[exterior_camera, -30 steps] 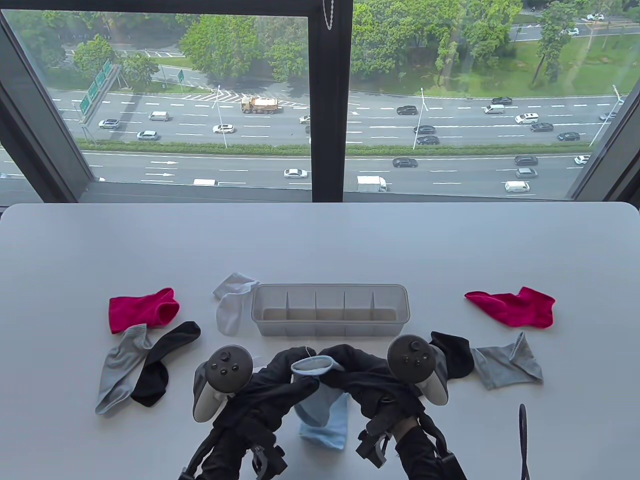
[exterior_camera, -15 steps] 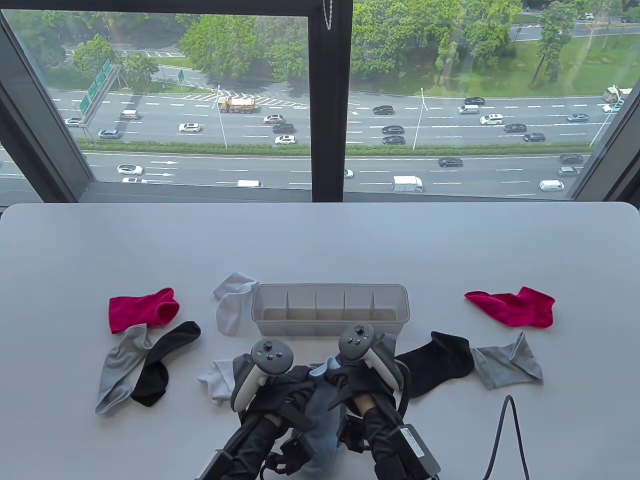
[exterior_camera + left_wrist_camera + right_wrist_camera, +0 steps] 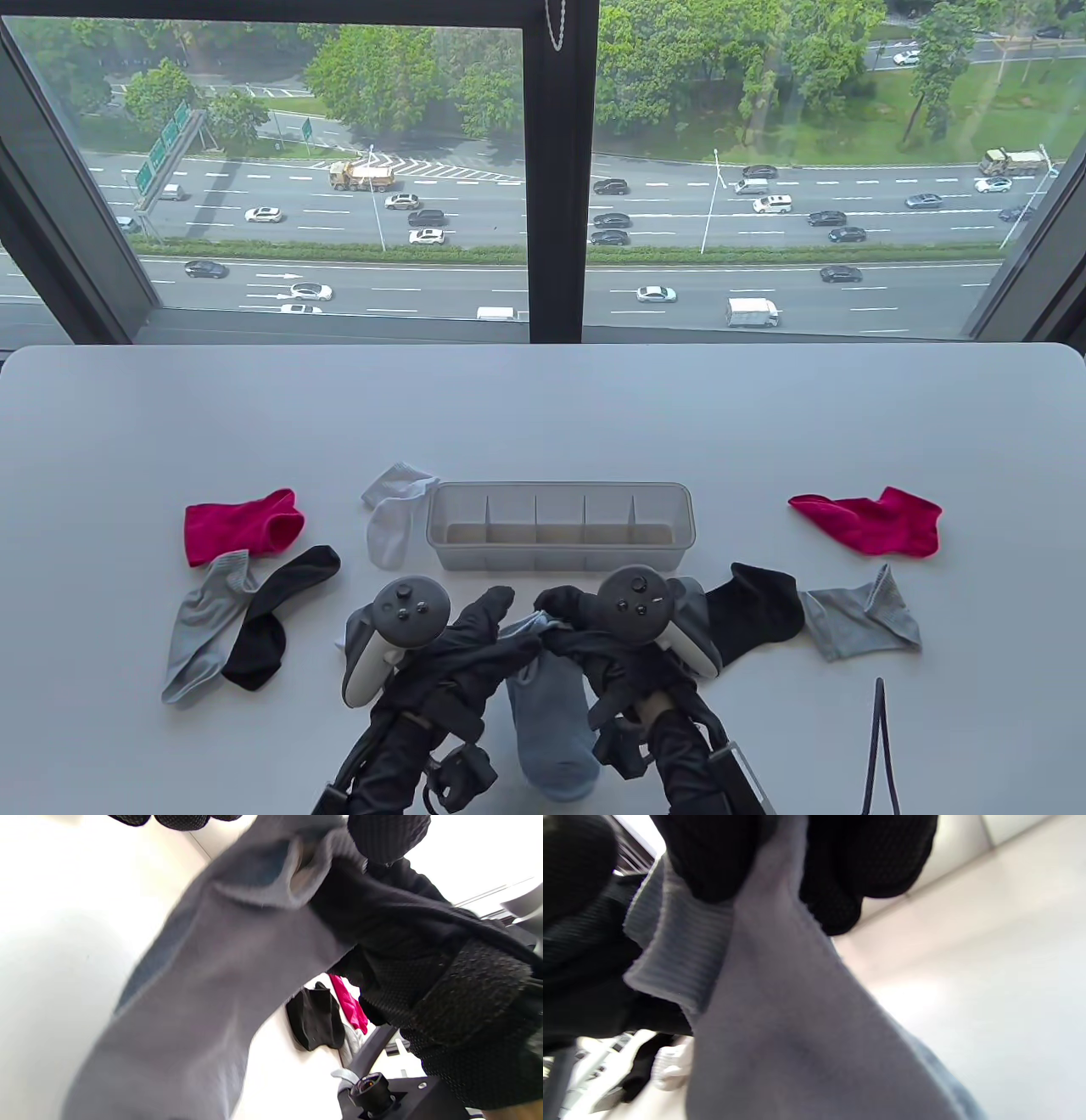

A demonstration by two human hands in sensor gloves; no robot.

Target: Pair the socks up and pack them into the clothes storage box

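Both gloved hands, left hand (image 3: 475, 649) and right hand (image 3: 585, 637), pinch the soft light-blue cotton sock's (image 3: 547, 722) ribbed cuff, fingers curled tight; its foot hangs below them.

We see light blue sock (image 3: 547, 722) hanging toe-down at near table edge, ribbed cuff (image 3: 678, 955) bunched up top; grey storage box (image 3: 561, 528) mid-table, five compartments; white sock (image 3: 392, 512) touching its left end; red (image 3: 242, 524), grey (image 3: 204, 624), black (image 3: 276, 611) socks left; black (image 3: 755, 609), grey (image 3: 861, 618), red (image 3: 874, 520) socks right
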